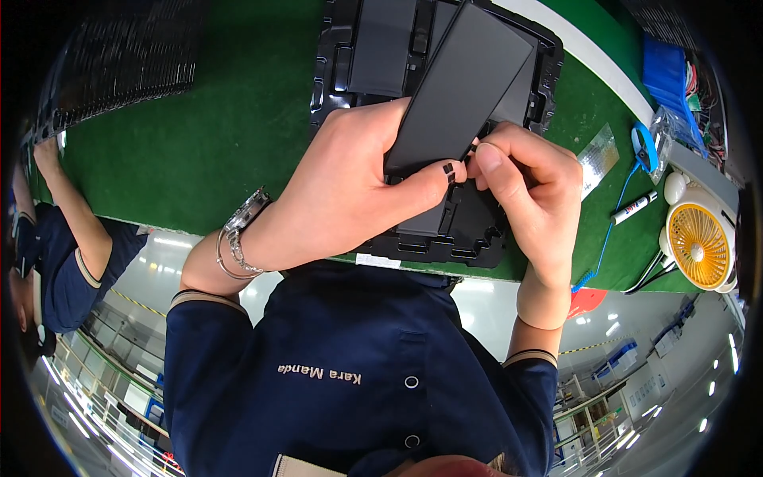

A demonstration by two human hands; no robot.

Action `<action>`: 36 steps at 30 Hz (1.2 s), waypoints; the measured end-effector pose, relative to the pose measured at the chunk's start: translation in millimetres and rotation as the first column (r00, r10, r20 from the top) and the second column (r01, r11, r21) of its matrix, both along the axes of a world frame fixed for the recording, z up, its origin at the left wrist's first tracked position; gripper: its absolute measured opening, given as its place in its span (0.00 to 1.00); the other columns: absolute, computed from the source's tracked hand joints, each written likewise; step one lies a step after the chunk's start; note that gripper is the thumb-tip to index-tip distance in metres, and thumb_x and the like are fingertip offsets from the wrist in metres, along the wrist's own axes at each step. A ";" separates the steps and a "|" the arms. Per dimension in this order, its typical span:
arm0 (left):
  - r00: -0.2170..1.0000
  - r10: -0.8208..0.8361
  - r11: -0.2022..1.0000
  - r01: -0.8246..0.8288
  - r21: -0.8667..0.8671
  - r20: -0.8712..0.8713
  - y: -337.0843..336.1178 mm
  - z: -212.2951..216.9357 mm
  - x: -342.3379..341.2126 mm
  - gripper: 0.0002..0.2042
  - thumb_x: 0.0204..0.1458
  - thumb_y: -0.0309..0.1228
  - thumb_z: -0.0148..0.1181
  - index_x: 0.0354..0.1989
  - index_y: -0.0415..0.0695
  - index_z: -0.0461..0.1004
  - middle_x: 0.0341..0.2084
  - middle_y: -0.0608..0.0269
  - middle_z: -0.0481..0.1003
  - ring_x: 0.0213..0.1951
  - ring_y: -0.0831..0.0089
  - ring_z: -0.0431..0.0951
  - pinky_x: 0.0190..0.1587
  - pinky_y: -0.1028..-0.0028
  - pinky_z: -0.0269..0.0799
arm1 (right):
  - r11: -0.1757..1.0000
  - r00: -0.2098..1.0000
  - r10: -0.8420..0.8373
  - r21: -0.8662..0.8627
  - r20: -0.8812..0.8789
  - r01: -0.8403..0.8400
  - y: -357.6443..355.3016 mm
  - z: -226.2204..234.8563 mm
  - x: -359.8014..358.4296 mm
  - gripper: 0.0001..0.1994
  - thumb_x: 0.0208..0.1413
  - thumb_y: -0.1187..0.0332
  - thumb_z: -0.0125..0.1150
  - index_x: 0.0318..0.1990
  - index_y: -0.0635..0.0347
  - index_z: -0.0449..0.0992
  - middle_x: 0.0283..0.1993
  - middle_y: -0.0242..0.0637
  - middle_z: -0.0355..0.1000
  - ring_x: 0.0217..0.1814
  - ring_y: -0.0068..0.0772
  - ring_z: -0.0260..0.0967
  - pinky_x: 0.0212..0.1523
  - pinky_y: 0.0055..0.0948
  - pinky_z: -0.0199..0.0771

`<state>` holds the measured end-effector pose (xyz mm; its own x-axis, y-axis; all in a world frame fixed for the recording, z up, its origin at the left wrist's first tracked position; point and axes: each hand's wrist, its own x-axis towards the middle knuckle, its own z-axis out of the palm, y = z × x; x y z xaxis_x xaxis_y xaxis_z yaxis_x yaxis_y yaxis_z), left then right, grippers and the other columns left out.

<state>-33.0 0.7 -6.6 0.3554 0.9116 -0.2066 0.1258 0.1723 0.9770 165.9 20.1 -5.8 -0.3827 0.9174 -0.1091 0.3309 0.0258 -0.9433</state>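
Thin, flat and best held by the edges

In the head view, a flat, dark grey rectangular panel with a smooth face (pixel 465 87) was held tilted above a black moulded-plastic tray with recesses (pixel 338 75), which lay at the near edge of the green-topped bench (pixel 238 119). The left hand (pixel 358 171) was closed on the panel, its thumb reaching along the near end and its fingers mostly hidden behind. A small black tab (pixel 450 170) showed at that thumb's tip. The right hand (pixel 534 187) was curled beside it, thumb and forefinger drawn almost together; whether they pinched anything could not be told.

The panel looked light enough for one hand and stiff, since it stayed flat though its far end seemed unsupported. Its smooth face was probably slippery and easily smudged or scratched, so a hold on the long edges, with the palm beneath, seemed safest. The tab looked the most fragile part: light fingertips would have suited it, with no pulling or sharp bending.

Toward the bench's right edge lay a white capped marker pen (pixel 634 207), near a small white fan with a yellow grille (pixel 699 243).
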 end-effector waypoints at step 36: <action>0.871 0.272 0.962 -0.245 -0.118 0.410 -39.0 11.5 7.9 0.21 0.57 0.21 0.53 0.57 0.40 0.54 0.34 0.60 0.72 0.35 0.78 0.74 0.40 0.77 0.73 | 0.964 0.892 -0.161 -0.263 -0.422 0.050 -43.7 14.8 -18.5 0.08 0.61 0.69 0.56 0.43 0.65 0.70 0.39 0.30 0.69 0.44 0.20 0.68 0.50 0.23 0.68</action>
